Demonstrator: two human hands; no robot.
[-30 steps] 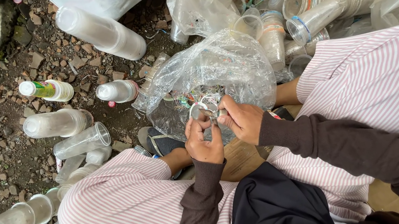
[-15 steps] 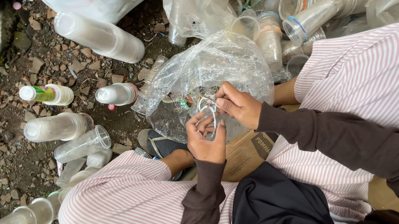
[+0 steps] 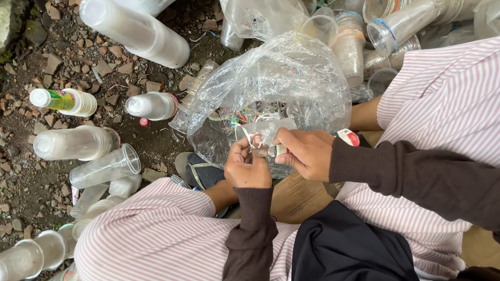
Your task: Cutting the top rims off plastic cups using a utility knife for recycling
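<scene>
Both my hands meet in front of my knees over a crumpled clear plastic bag (image 3: 283, 78). My left hand (image 3: 246, 168) and my right hand (image 3: 307, 153) together pinch a small clear plastic cup (image 3: 266, 132), held just above the bag's mouth. My fingers close on the cup's rim from both sides. Small coloured scraps (image 3: 240, 118) lie inside the bag. A small white and red object (image 3: 348, 137) shows by my right wrist; I cannot tell what it is.
Long stacks of clear cups (image 3: 135, 28) and plastic bottles (image 3: 66, 101) lie on the stony dirt at left. A big clear sack of cups (image 3: 388, 1) stands behind the bag. More cup stacks (image 3: 12, 262) lie by my left knee (image 3: 146, 244). A sandal (image 3: 198, 172) is underfoot.
My right hand has come down from the bag's mouth to level with my left. The cup now sits lower between both hands. The bag has settled a little.
</scene>
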